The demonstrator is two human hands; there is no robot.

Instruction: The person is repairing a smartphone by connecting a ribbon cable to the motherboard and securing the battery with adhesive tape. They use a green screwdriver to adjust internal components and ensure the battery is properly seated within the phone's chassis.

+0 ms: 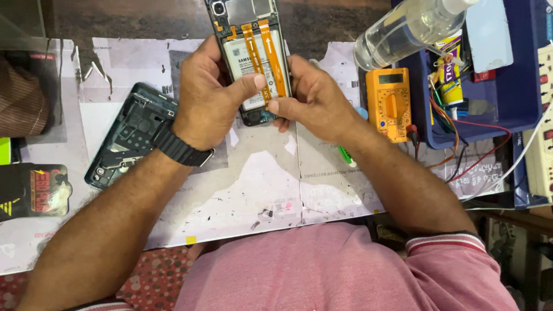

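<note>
An opened phone [249, 34] with its back off shows a white battery and two orange flat cables running lengthwise. My left hand [204, 98] grips its left side, thumb pressed across the battery. My right hand [314, 98] holds the right side, thumb and finger pinching at the lower end of the orange cables. The phone is lifted a little above the paper-covered bench [253, 190]. A black watch sits on my left wrist.
A dark removed phone frame [129, 135] lies at the left. An orange multimeter [390, 103] with red and black leads is to the right, beside a blue tray [512, 86] holding a clear bottle [409, 26] and a glue tube. A white power strip [541, 126] sits at far right.
</note>
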